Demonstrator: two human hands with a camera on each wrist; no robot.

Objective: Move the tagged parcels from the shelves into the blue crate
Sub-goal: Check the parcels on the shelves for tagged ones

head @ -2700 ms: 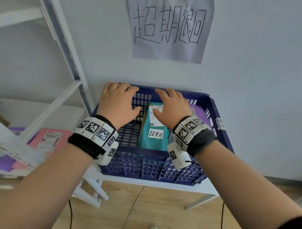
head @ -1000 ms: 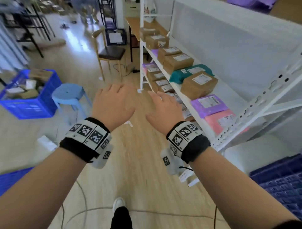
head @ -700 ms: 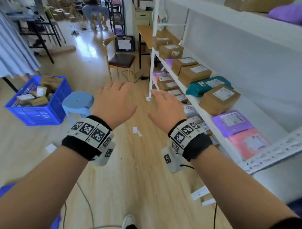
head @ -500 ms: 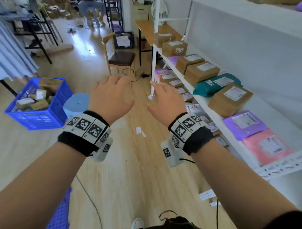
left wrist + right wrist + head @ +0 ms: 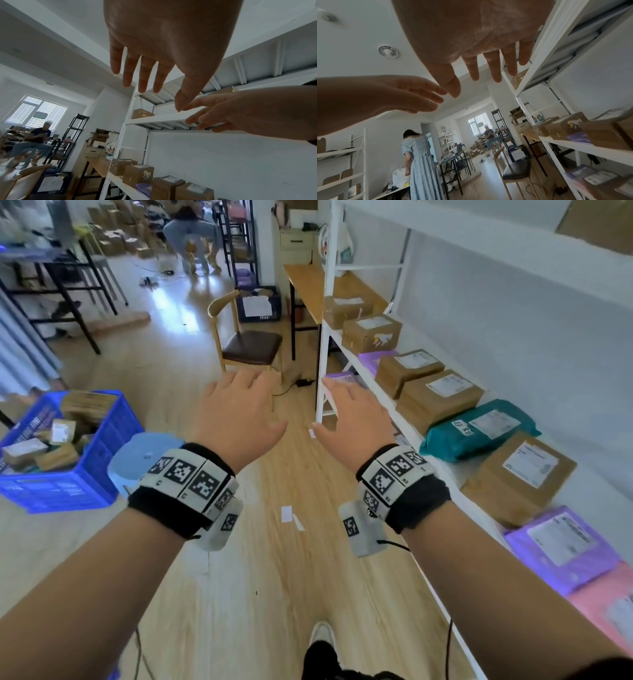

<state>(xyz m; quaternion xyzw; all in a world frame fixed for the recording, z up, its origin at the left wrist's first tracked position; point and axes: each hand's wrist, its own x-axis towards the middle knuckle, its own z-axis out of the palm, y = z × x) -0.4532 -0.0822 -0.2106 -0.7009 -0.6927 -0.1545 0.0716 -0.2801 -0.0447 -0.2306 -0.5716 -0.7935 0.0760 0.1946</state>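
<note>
Head view: left hand [image 5: 239,416] and right hand [image 5: 356,419] held out, palms down, fingers spread, empty. Parcels [image 5: 438,398] sit in a row on the white shelf [image 5: 356,364] (right side). Blue crate [image 5: 65,487] on the floor at left holds boxes.

Left wrist view: fingers [image 5: 145,75] straight, holding nothing.

Right wrist view: fingers [image 5: 493,67] straight, empty; shelf alongside.

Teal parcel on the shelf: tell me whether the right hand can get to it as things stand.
Probably yes. The right hand is open and holds nothing, and the teal parcel lies at the shelf's open front edge with nothing between them.
</note>
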